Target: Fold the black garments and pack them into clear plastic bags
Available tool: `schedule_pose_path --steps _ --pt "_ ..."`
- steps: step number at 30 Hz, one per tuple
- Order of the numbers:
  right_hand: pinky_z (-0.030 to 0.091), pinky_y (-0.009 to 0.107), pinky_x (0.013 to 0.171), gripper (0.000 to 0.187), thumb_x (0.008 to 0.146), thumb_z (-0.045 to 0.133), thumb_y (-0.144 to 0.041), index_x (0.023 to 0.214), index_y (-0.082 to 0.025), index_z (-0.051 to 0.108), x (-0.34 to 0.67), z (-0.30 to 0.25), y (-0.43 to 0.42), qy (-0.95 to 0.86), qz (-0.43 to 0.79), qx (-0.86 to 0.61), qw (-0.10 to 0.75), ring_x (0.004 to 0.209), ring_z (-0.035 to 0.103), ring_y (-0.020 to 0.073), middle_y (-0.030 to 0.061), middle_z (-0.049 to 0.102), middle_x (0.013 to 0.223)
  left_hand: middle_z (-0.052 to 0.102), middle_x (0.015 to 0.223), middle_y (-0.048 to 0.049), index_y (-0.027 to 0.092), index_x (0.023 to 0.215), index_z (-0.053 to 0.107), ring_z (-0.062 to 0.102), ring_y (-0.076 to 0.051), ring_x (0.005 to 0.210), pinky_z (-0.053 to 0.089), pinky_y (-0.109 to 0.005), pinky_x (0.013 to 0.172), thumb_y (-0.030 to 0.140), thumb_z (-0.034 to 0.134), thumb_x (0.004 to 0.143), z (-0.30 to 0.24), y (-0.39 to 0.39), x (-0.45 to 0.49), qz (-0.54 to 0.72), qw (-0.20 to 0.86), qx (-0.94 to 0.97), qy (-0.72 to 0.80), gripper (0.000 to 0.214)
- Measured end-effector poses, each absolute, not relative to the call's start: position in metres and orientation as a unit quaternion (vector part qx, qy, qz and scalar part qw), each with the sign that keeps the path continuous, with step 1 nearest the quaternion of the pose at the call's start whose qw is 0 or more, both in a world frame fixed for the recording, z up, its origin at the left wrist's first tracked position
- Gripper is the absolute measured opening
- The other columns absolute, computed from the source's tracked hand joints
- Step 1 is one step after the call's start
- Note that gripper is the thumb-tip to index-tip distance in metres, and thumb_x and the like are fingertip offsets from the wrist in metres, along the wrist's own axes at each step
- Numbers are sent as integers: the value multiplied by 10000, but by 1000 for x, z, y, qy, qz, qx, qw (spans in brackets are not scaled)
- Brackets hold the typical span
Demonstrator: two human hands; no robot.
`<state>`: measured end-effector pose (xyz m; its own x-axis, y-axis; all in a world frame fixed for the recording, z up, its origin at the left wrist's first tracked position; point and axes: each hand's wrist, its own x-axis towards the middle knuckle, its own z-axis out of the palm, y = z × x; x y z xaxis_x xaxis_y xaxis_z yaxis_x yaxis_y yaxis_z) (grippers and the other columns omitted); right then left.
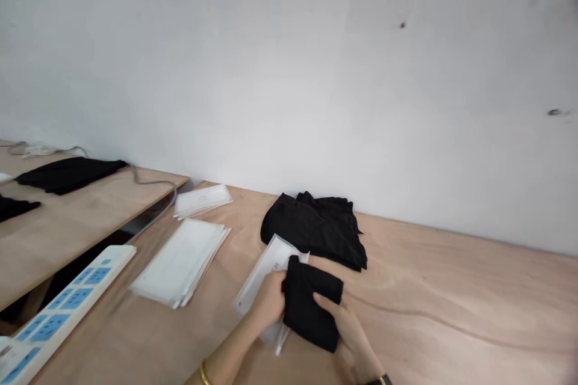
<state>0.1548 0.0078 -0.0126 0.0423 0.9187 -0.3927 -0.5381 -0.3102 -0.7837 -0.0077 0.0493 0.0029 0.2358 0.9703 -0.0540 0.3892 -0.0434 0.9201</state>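
A folded piece of black cloth (311,307) is held between my two hands over the wooden table. My left hand (272,299) grips its left edge, the fingertips partly hidden behind it. My right hand (345,328) is closed on the right side, thumb lying on the front face and fingers underneath. Beneath the cloth and my left hand lies a frosted plastic zip bag (257,280), its slider showing near the bottom. Just behind sits a pile of black garments (316,228), loosely folded. What exact kind of garment this is cannot be made out.
Left of my hands lies a stack of frosted bags (180,261), with a smaller stack (203,200) behind it. A white power strip (67,313) with blue sockets runs along the left. A gap separates a second table (90,216) bearing black cloth (70,174). A wall (289,72) rises behind.
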Motion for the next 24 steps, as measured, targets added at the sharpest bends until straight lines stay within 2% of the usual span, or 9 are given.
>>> schedule_pose_path --steps 5,9,12,15,17,20,24 --pt "494 448 874 376 552 685 -160 927 -154 698 175 -6 10 -451 517 -564 459 933 671 314 69 757 906 487 579 34 185 633 491 493 -144 600 335 -232 572 173 451 776 13 53 -13 324 351 698 534 148" --pt "478 409 858 378 539 564 -48 860 -185 710 182 16 14 -584 432 -575 378 927 660 292 46 752 885 491 643 25 190 630 451 482 -138 629 288 -235 585 132 433 783 33 43 -13 264 221 763 547 165" --pt "487 414 847 334 554 626 -88 868 -174 699 177 24 15 -528 498 -543 422 904 667 290 48 750 872 503 679 19 193 659 452 484 -138 628 261 -247 577 125 420 797 42 32 -6 221 166 791 545 157" --pt "500 430 851 367 599 733 -252 948 -159 665 170 22 13 -335 611 -483 530 879 682 279 62 750 884 503 683 19 195 670 426 490 -139 632 264 -250 579 136 402 821 45 29 0 213 184 797 535 164" --pt "496 422 869 438 599 762 -295 997 -154 646 166 18 10 -244 660 -435 562 874 685 264 70 747 887 490 674 24 197 664 392 486 -136 633 274 -244 581 141 388 835 47 29 3 224 208 796 522 181" --pt "493 378 873 436 599 732 -277 1007 -151 644 158 9 7 -230 718 -386 531 901 674 248 67 737 873 472 671 30 200 662 360 475 -129 631 288 -235 582 160 384 854 49 28 9 247 241 801 489 198" --pt "528 341 748 283 675 627 -420 824 -181 653 140 0 13 -297 704 -437 475 858 664 250 56 705 745 488 703 28 196 657 355 482 -124 667 313 -224 608 157 394 861 50 21 20 263 276 822 424 212"
